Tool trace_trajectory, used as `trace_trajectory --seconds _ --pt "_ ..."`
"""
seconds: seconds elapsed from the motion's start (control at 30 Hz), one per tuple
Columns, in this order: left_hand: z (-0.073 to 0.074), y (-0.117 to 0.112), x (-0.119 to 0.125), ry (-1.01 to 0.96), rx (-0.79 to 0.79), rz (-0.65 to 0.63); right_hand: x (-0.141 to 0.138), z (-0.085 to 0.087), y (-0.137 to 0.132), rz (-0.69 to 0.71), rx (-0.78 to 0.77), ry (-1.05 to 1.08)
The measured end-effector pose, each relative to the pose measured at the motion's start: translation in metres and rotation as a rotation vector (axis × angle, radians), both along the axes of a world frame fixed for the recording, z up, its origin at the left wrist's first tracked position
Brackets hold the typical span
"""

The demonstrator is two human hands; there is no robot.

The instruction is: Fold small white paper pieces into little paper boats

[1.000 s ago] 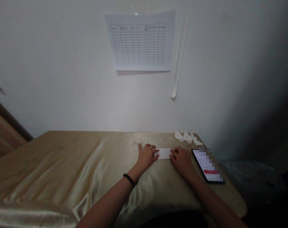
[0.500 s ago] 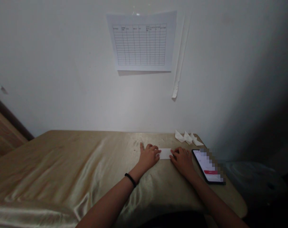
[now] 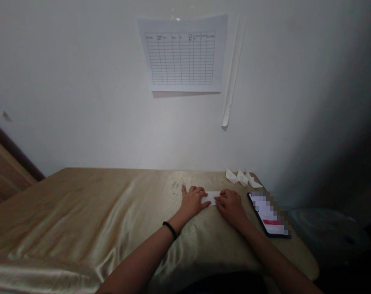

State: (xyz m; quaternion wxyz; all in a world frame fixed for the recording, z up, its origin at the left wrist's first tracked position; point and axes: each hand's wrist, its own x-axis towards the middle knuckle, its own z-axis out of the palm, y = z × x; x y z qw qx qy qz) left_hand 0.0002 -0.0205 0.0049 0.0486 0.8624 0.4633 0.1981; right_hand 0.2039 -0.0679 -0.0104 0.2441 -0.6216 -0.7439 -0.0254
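A small folded rectangle of white paper (image 3: 212,198) lies flat on the cloth-covered table, between my two hands. My left hand (image 3: 193,201) has its thumb and fingertips on the left end of the paper, with its little finger raised apart from it. At the right end, my right hand (image 3: 231,204) grips the paper with bent fingers and thumb. Both hands cover the ends, so only the middle shows. Beyond my right hand, a row of folded white paper boats (image 3: 242,178) stands near the table's back edge.
A phone (image 3: 267,216) with a lit screen lies right of my right hand. The table's gold satin cloth (image 3: 81,220) has creases at the left. Behind it rises a wall with a printed table sheet (image 3: 182,57) and a hanging white strip (image 3: 229,94).
My right hand has moved left over the paper, and my left thumb has slid right along its near edge. The hands are closer together and less paper shows.
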Motion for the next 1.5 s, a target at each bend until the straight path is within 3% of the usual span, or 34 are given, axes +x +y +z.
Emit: trace_trajectory --seconds 0.13,0.33,0.8,1.33,1.5 --pt "0.002 0.001 -0.001 -0.001 -0.03 0.002 -0.006 -0.003 0.007 -0.105 -0.084 0.095" --pt "0.003 0.003 -0.002 0.021 -0.068 0.004 -0.002 -0.002 0.015 -0.136 -0.218 0.141" --pt "0.004 0.014 -0.014 0.114 -0.197 -0.04 0.015 0.001 0.025 -0.056 -0.392 0.166" --pt "0.005 0.024 -0.034 0.177 -0.382 -0.131 0.036 -0.007 0.031 0.06 -0.407 0.154" --pt "0.006 0.015 -0.025 0.131 -0.293 -0.067 0.027 -0.006 0.025 0.006 -0.336 0.167"
